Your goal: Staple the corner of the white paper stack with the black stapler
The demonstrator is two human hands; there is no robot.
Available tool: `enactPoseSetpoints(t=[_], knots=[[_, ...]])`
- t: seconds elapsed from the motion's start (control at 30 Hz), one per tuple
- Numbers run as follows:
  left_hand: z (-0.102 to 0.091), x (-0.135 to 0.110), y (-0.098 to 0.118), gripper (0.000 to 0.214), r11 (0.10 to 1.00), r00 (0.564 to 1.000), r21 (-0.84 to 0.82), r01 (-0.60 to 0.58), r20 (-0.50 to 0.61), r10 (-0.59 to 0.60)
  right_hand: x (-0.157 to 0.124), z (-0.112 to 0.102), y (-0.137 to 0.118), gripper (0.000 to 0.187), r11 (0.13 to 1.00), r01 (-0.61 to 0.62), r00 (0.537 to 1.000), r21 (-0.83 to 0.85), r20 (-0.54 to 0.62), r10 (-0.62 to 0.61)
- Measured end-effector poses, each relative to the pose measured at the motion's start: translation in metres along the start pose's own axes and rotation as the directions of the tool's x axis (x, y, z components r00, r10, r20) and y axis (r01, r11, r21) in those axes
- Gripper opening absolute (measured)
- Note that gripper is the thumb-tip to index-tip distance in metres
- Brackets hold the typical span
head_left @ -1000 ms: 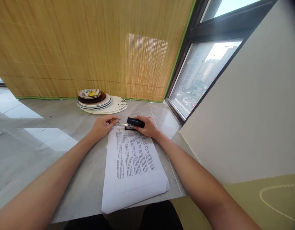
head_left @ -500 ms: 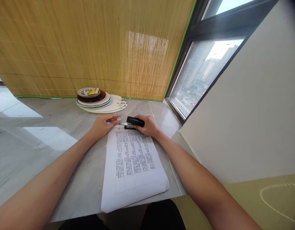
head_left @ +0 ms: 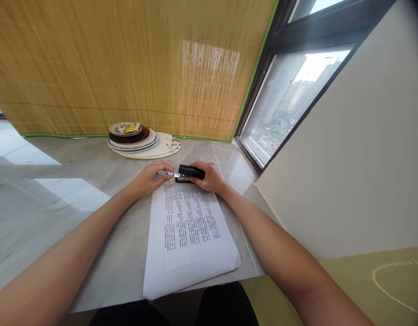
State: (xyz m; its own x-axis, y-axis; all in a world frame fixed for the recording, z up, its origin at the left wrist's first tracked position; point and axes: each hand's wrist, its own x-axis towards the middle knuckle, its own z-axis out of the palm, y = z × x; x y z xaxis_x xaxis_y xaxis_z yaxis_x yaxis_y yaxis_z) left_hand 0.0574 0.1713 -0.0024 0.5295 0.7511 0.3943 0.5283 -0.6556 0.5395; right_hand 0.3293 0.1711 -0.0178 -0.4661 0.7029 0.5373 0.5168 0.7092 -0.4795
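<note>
My right hand (head_left: 209, 177) is wrapped round the back of a black stapler (head_left: 191, 171), whose front points left. Its top arm is lifted apart from the base, and a shiny metal piece sticks out between them. At that front end, my left hand (head_left: 153, 179) has thumb and forefinger pinched close to the metal piece. A small pale, shiny bit shows between those fingertips, too small to name. Beneath the stapler and right hand lies the top of a printed paper sheet (head_left: 190, 258), its lower edge curling over the table's front edge.
A grey marble-patterned table (head_left: 59, 235) carries everything. Behind the hands stand stacked plates (head_left: 151, 144) with a small yellow packet (head_left: 131, 128) on top. A bamboo blind (head_left: 120, 63) hangs at the back. To the right are a window (head_left: 290, 104) and a white wall (head_left: 358, 149).
My left fingertips have shifted slightly right, toward the stapler's front. The protruding metal piece looks shorter now. My right hand stays on the stapler, and the paper keeps its place.
</note>
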Motion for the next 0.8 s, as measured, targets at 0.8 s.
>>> enactPoseSetpoints(t=[0.8], knots=[[-0.0015, 0.0, 0.0098, 0.024, 0.997, 0.999, -0.062, 0.054, -0.001, -0.054, -0.0002, 0.0005, -0.0015, 0.038, 0.999, 0.036, 0.999, 0.017, 0.031, -0.036]])
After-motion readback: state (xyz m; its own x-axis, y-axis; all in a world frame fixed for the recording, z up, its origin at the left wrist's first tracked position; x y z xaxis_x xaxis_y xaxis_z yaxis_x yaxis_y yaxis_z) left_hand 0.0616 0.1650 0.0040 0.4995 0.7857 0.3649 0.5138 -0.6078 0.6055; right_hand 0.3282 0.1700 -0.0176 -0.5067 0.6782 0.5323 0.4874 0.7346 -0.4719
